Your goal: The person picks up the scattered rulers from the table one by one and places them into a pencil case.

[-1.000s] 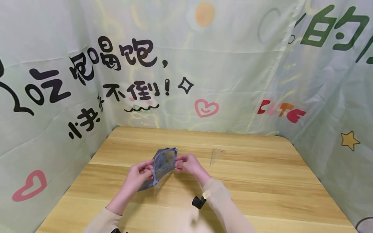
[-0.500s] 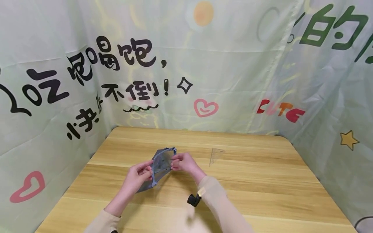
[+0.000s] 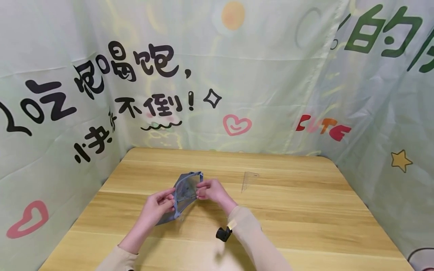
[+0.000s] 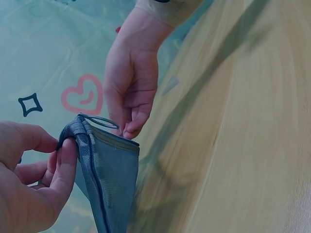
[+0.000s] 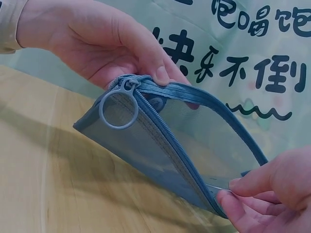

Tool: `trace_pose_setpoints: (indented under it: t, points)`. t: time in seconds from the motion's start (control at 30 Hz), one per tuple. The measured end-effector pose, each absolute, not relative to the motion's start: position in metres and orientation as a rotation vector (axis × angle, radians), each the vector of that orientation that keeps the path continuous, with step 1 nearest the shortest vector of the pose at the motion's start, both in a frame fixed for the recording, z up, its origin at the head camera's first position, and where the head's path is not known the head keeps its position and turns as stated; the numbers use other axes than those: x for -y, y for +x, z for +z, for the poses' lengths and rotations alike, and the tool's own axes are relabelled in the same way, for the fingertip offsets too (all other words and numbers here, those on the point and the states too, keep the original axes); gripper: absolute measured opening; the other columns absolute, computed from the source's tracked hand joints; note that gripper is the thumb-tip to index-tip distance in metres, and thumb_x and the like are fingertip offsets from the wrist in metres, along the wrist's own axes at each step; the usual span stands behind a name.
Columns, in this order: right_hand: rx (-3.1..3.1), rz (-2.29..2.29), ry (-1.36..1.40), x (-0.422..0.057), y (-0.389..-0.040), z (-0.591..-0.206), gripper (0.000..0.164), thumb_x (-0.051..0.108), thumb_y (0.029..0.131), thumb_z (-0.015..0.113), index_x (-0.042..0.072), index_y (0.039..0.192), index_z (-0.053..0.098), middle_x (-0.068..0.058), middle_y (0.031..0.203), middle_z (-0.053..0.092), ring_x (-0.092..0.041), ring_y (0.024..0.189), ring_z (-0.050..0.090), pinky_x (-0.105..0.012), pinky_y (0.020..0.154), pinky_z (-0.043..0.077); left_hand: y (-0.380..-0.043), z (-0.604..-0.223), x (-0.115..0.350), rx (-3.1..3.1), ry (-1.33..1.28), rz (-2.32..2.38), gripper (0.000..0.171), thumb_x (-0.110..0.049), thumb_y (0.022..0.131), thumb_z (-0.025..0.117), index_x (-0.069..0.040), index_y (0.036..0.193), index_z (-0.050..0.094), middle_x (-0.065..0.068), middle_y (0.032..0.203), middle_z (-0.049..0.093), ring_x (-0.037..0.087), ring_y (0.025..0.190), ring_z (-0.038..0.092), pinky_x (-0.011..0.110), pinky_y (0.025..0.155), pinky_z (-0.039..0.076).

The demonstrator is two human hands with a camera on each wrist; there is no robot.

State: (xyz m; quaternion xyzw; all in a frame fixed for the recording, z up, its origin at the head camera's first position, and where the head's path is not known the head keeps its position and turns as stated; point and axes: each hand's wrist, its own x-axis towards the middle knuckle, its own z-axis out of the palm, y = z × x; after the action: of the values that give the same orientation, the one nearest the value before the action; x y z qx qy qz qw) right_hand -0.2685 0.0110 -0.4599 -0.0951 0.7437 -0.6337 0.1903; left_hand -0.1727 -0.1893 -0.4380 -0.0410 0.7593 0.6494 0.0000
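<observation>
A blue-grey mesh zip pouch point(image 3: 185, 187) stands tilted above the table with its mouth unzipped. My left hand point(image 3: 156, 205) pinches one end of its rim between thumb and fingers, beside the zip pull ring point(image 5: 119, 110). At the other end of the mouth is my right hand point(image 3: 213, 190), thumb and fingertips together. In the right wrist view those fingertips pinch a thin clear piece point(image 5: 217, 188) that reaches into the pouch's opening; its full shape is hidden. Something small and round shows inside the pouch near the left thumb, too unclear to name.
A clear set square point(image 3: 249, 181) lies flat on the wooden table point(image 3: 298, 203), right of the hands. A small black camera point(image 3: 223, 234) hangs by the right sleeve. Printed cloth walls point(image 3: 271, 86) enclose the table at the back and sides.
My right hand has moved slightly left, further in over the pouch's mouth. The left hand keeps its grip on the rim. The head view has shifted a little.
</observation>
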Motion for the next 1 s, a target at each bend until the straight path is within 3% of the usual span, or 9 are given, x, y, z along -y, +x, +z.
trace_pose_setpoints:
  t: [0.23,0.5,1.0]
  points:
    - [-2.108,-1.771,-0.281,-0.011,-0.268,-0.461,0.032,-0.005,0.090,0.062,-0.013,0.122,0.061,-0.030,0.109,0.068,-0.024,0.084,0.073,-0.033,0.080,0.064,-0.173,-0.437,0.188,-2.382,-0.127,2.029,0.048,0.003,0.091,0.060,0.008,0.138,0.051,0.008,0.099,0.058,0.004,0.077,0.059,0.019,0.070,0.061]
    - [-2.289,-1.642,-0.316,-0.016,-0.267,-0.459,0.037,0.022,0.091,0.070,0.000,0.120,0.067,-0.013,0.108,0.070,-0.031,0.098,0.065,-0.038,0.079,0.059,-0.174,-0.438,0.187,-2.389,-0.135,2.030,0.048,0.004,0.091,0.060,0.009,0.138,0.051,0.007,0.098,0.058,0.004,0.077,0.060,0.018,0.071,0.060]
    - [-2.312,-1.653,-0.323,-0.026,-0.271,-0.464,0.036,0.023,0.091,0.070,0.001,0.119,0.066,-0.009,0.100,0.067,-0.033,0.093,0.064,-0.034,0.074,0.057,-0.175,-0.440,0.184,-2.373,-0.167,2.056,0.048,0.007,0.089,0.059,0.009,0.137,0.051,0.006,0.096,0.058,0.004,0.075,0.060,0.018,0.070,0.060]
